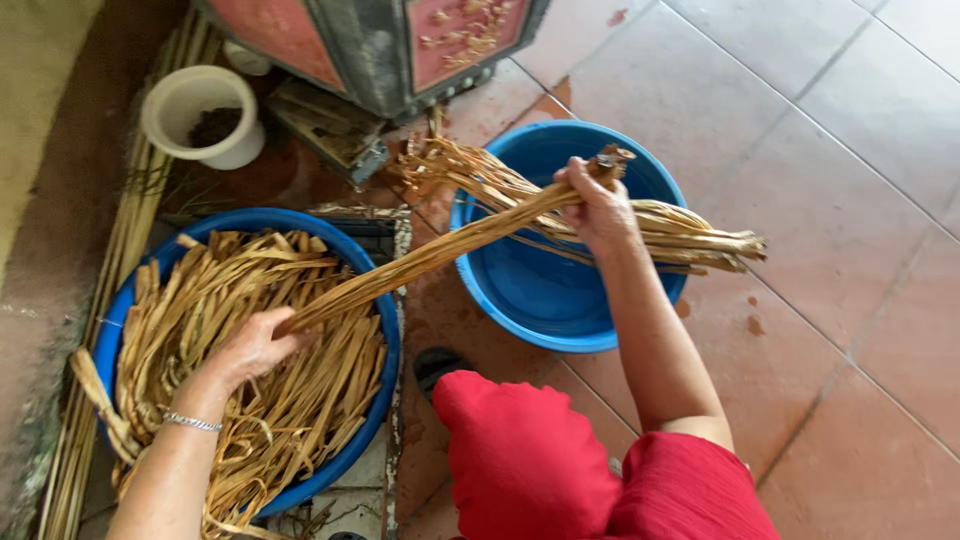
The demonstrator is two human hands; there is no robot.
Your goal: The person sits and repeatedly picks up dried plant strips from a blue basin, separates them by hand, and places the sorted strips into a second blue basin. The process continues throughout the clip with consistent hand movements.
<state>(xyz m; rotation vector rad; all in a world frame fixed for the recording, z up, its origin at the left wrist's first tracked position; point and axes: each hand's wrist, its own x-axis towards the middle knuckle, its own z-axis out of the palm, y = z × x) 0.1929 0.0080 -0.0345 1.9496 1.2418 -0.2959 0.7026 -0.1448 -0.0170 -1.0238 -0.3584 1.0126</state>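
Left hand (255, 345) closed around near end of a flat bundle of dry tan strips (440, 250), over the left blue basin (385, 345) heaped with curly fibrous strips. Right hand (597, 205) clamps the far end above the smooth right blue basin (560, 310), apparently holding the bundle taut, straight.

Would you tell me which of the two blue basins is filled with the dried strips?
The left blue basin, under the left hand, is heaped with strips; the right blue basin only has a bundle lying across its rim.
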